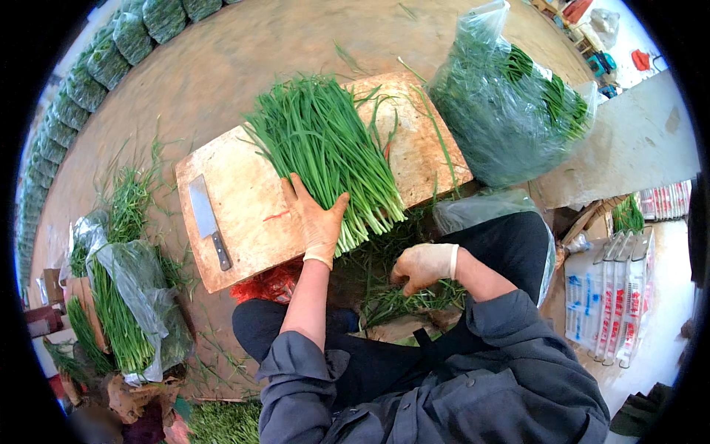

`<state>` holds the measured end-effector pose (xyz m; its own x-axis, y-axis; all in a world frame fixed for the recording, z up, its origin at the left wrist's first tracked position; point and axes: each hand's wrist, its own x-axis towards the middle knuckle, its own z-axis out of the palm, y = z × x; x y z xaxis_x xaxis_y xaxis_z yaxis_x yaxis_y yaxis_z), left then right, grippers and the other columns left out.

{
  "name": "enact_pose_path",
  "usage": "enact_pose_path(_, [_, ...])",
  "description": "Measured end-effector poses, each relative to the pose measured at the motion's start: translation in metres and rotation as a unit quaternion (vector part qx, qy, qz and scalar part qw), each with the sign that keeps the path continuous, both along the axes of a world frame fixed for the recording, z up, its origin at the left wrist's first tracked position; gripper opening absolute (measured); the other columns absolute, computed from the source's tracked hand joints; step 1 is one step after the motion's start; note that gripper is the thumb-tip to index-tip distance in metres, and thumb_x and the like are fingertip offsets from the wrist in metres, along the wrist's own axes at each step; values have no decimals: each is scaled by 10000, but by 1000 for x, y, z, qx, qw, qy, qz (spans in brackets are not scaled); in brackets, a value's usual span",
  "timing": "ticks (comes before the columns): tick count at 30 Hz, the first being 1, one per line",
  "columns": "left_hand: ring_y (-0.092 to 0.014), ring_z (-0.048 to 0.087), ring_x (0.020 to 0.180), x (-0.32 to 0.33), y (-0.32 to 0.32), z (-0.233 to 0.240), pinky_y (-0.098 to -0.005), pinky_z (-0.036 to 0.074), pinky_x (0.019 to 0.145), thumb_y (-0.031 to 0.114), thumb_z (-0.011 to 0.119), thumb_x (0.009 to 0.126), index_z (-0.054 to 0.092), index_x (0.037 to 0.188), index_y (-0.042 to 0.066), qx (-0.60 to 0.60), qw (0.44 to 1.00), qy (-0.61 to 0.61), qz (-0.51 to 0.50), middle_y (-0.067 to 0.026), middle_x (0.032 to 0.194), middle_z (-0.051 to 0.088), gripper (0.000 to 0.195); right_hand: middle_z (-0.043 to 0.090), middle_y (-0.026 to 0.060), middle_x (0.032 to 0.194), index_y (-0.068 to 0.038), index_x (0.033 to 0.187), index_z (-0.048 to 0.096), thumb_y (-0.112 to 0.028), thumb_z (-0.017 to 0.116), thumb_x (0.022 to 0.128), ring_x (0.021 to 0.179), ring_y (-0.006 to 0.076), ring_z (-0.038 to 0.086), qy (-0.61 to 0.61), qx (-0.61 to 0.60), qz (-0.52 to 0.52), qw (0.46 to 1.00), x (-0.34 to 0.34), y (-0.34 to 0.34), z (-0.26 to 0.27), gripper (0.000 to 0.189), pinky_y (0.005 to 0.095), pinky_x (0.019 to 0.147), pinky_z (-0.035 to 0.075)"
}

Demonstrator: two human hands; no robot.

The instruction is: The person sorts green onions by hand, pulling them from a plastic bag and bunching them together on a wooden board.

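A thick pile of garlic chives (327, 150) lies across a worn board (244, 166), its pale cut ends towards me. My left hand (316, 219), in a thin stained glove, rests against the pile's left side near those ends, thumb and fingers spread. Above my lap, my gloved right hand (424, 269) hangs apart from the pile with its fingers curled; whether it holds anything is hard to see. Loose green leaves (413, 302) are below it. To the left on the board lies a cleaver-like kitchen knife (205, 213), its dark handle towards me.
A large clear bag of chives (499, 105) stands right of the board, by a grey panel (638, 139). Another opened bag of chives (127, 305) sits at left. Packed bags (111, 61) line the far left. Printed plastic bags (604, 299) hang at right. Red netting (266, 283) shows under the board.
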<state>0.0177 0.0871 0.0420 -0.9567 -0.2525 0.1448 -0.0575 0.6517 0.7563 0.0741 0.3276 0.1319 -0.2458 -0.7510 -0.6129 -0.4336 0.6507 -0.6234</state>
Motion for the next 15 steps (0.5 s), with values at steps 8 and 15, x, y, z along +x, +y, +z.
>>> enact_pose_path(8, [-509, 233, 1594, -5, 7, -4, -524, 225, 1324, 304, 884, 787, 276, 1645, -95, -51, 998, -14, 20, -377, 1707, 218, 1125, 748, 255, 1158, -5, 1192, 709, -479, 829, 877, 1108, 429, 722, 337, -25, -506, 794, -52, 2, -30, 581, 515, 928, 574])
enact_pose_path(15, [-506, 229, 1599, -4, 14, 3, -517, 222, 1325, 361, 878, 820, 285, 1644, -100, -37, 999, -19, 26, -369, 1711, 222, 1115, 762, 243, 961, -9, 1104, 688, -350, 789, 858, 952, 442, 749, 333, 21, -479, 812, -46, -8, -52, 433, 551, 826, 594])
